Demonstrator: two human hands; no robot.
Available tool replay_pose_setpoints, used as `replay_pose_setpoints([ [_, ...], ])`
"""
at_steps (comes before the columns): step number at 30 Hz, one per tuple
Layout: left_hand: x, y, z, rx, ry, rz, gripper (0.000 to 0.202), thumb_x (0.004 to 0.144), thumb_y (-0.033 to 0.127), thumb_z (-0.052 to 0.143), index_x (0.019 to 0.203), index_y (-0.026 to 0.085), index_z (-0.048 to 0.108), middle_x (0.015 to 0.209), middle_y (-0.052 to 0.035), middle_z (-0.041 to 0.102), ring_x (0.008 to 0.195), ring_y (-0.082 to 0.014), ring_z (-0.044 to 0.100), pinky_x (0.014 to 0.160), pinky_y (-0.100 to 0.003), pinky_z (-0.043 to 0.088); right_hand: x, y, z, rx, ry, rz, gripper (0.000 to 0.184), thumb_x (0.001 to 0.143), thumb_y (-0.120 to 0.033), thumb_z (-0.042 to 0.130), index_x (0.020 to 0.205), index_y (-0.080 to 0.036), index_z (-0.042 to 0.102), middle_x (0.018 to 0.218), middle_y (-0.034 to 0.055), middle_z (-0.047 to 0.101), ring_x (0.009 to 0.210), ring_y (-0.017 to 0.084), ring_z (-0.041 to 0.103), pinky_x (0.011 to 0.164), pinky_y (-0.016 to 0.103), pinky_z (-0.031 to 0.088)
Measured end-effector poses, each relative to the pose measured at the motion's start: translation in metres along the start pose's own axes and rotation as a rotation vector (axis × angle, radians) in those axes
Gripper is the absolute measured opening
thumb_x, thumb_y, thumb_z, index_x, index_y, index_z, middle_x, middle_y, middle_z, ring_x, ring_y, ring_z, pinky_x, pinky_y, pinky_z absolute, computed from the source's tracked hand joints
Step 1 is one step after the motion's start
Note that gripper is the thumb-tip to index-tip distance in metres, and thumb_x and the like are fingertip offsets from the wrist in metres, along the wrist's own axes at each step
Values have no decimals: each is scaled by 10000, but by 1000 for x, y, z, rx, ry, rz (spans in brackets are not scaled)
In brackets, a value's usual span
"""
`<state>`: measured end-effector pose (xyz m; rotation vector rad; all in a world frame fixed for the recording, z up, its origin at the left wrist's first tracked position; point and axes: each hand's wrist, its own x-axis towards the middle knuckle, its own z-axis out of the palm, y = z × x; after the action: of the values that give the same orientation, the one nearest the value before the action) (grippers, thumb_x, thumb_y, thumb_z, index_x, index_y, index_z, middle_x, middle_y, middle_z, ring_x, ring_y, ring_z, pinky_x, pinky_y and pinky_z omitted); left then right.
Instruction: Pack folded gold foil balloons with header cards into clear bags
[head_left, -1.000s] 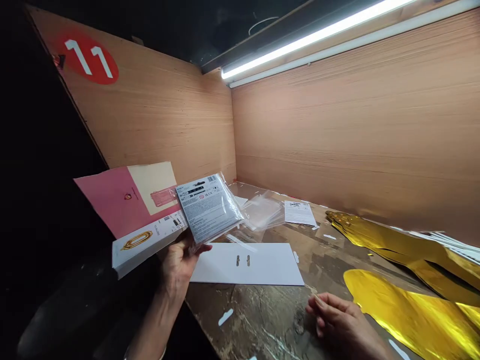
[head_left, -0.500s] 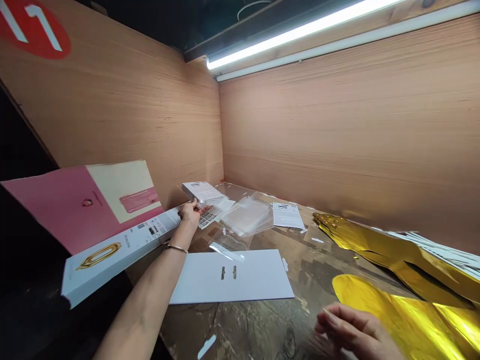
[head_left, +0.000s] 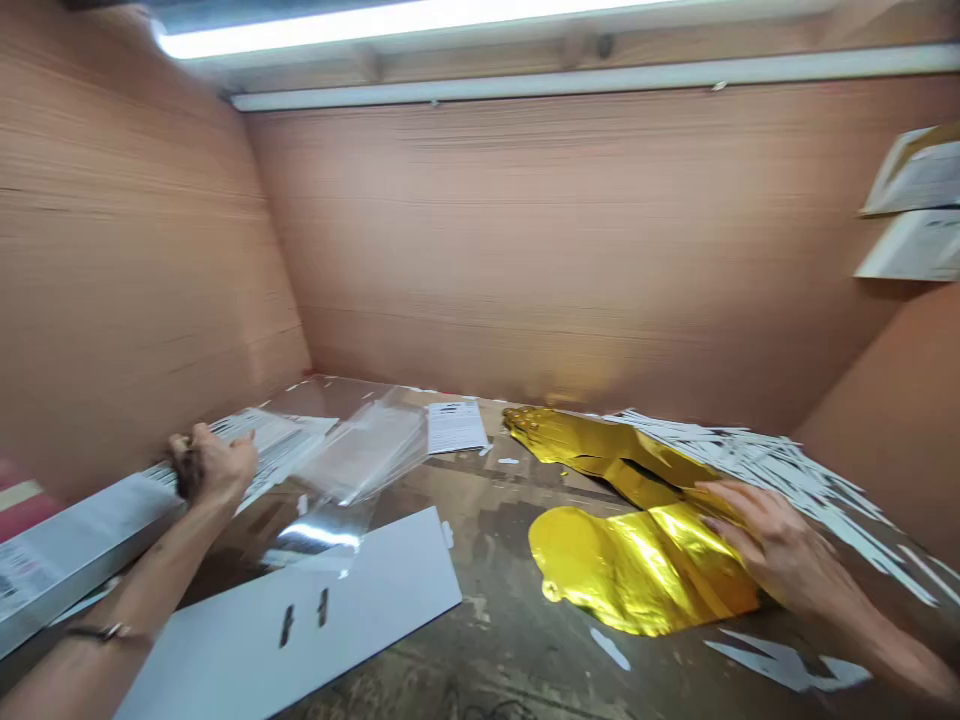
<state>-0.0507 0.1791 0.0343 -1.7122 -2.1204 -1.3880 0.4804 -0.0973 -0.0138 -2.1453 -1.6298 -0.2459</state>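
My left hand (head_left: 214, 465) is at the far left, fingers curled and slightly blurred, beside a pile of white cards and clear sleeves (head_left: 277, 435). What lies inside its grip is hidden. My right hand (head_left: 780, 545) pinches the upper right part of a flat, shiny gold foil balloon (head_left: 637, 575) lying on the table. More folded gold foil (head_left: 600, 445) lies just behind it. A white card with two slots (head_left: 300, 620) rests at the front left, partly under a clear plastic sleeve (head_left: 322, 530).
A long white box (head_left: 82, 545) stands at the left edge. Clear sleeves (head_left: 367, 445) and a printed card (head_left: 456, 427) lie toward the back. White strips (head_left: 795, 480) are heaped at the right. Paper scraps (head_left: 787, 660) dot the table, and wooden walls enclose it.
The view has swung right. My right hand has moved onto the gold foil balloon and gripped it. My left hand stays by the cards at the left.
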Motion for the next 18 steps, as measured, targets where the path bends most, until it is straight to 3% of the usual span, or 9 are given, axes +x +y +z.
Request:
replay_pose_setpoints([
  [3,-20,26,19,72,-82,170,428,801,385,436,1048,38,475,1242,-177,385,1153,-341,360,910,-475,331,13,68,-2,-129,-108,73,550,715,-450,437,1179,-159,485,1209,131,467,1104,315,399,954,439,278],
  [6,-67,66,48,-3,-191,445,323,818,327,408,1019,92,502,1237,-121,421,1145,-259,404,933,-377,351,19,106,9,-127,-188,111,584,684,-474,482,1193,-188,483,1230,121,465,1137,317,380,958,443,273],
  [10,-156,133,80,-236,-461,800,314,811,312,411,1072,153,481,1220,-112,457,1126,-248,434,922,-390,381,24,114,26,-86,-243,133,590,669,-533,492,1183,-243,497,1261,80,449,1125,311,393,933,420,308],
  [13,-220,185,89,-350,-645,991,290,822,253,397,1081,150,476,1245,-122,432,1174,-233,377,952,-378,358,25,113,32,-41,-258,124,570,661,-535,510,1167,-272,511,1223,62,484,1086,298,424,917,410,316],
  [18,-287,254,101,-381,-913,1131,327,795,272,471,1104,164,454,1285,-117,375,1234,-269,259,971,-425,302,28,111,36,51,-232,77,320,681,-459,530,952,-324,635,985,5,599,928,220,508,814,330,370],
])
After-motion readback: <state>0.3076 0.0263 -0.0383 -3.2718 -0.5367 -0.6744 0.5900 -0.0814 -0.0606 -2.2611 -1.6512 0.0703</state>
